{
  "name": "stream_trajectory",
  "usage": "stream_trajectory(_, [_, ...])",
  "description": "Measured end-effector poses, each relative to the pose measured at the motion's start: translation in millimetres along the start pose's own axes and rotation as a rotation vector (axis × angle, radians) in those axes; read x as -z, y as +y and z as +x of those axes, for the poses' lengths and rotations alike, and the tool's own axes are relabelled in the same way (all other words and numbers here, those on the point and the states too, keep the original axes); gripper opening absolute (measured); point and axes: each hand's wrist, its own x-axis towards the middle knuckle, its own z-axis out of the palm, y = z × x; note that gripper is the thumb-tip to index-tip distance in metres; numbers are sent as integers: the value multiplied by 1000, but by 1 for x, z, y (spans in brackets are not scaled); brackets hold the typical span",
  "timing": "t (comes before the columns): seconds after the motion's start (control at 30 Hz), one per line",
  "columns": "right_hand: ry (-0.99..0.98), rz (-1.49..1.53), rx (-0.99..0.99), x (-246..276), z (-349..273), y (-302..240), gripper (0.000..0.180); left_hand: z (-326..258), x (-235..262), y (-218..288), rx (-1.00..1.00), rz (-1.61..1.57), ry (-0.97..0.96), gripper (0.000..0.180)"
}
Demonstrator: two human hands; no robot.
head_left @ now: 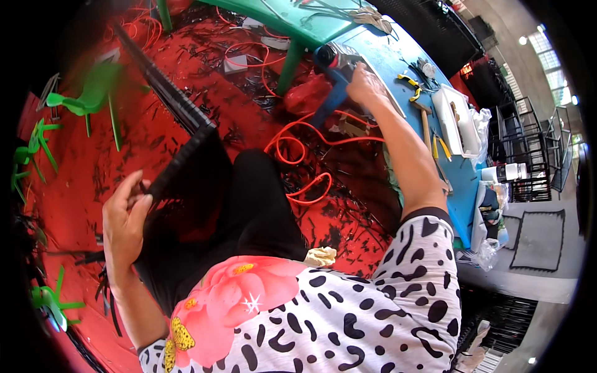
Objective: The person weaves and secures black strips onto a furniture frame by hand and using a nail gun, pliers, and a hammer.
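On the left, my left hand (126,222) pinches the near end of a black frame (181,154) between thumb and fingers. The frame has a ridged edge, makes a corner above my dark-trousered leg and runs back to the upper left. My right arm reaches out to the blue table (462,180), where my right hand (368,86) is closed at its near left edge. Beside those fingers is a dark object with a round end (328,56); what they grip is hidden.
On the table lie a hammer (424,123), yellow-handled pliers (443,148) and a white tray (455,121). An orange hose (292,140) loops over the red floor (239,102), which is strewn with black scraps. Green chairs (87,93) stand at left, a green table (292,22) ahead.
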Motion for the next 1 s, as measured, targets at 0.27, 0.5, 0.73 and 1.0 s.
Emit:
stream_trajectory(0.27, [289,315,137,-11,68,45,58,-3,3,-2,70,-169,3,36])
stream_trajectory(0.5, [268,-128,-335,-54,-4,251,37,1,4,11,70,-106,-16,37])
stream_trajectory(0.73, [489,-289,-6,-107,16,328,48,17,3,-1,-72,-172,-11,41])
stream_trajectory(1.0, [217,1122,336,-12,-79,87,50,14,5,-8,-42,-388,168,38])
